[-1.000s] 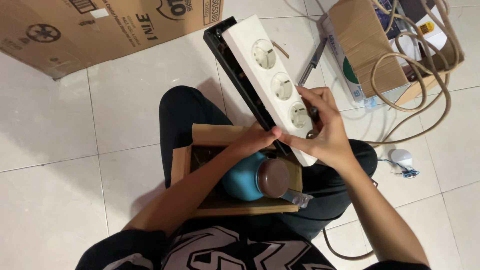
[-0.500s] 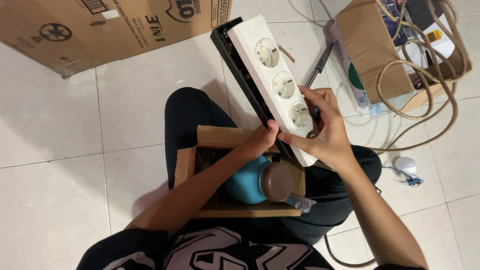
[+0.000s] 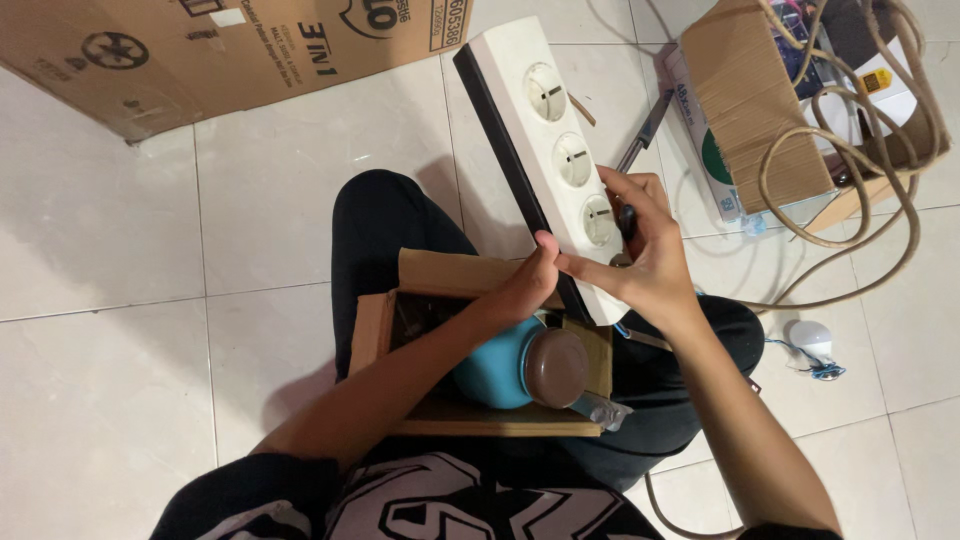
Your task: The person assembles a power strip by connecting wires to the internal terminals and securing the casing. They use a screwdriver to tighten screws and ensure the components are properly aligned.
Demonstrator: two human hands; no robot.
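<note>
A white power strip (image 3: 553, 140) with three round sockets and a black underside slants up from my lap. My left hand (image 3: 524, 287) grips its near end from the left, thumb on the edge. My right hand (image 3: 640, 255) wraps the same end from the right, fingers curled over the lowest socket around a small dark tool; what kind I cannot tell. Below the hands, a small cardboard box (image 3: 415, 300) rests on my lap and holds a teal bottle (image 3: 500, 365) with a brown cap.
A large flattened cardboard box (image 3: 200, 50) lies on the white tiled floor at top left. At top right an open carton (image 3: 745, 110) holds a coiled beige cable (image 3: 880, 150). A screwdriver (image 3: 645, 130) lies beside the strip. A small white object (image 3: 810, 338) sits at right.
The view has shifted slightly. Both hands stay on the near end of the power strip, with my right fingers curling a little tighter over the lowest socket.
</note>
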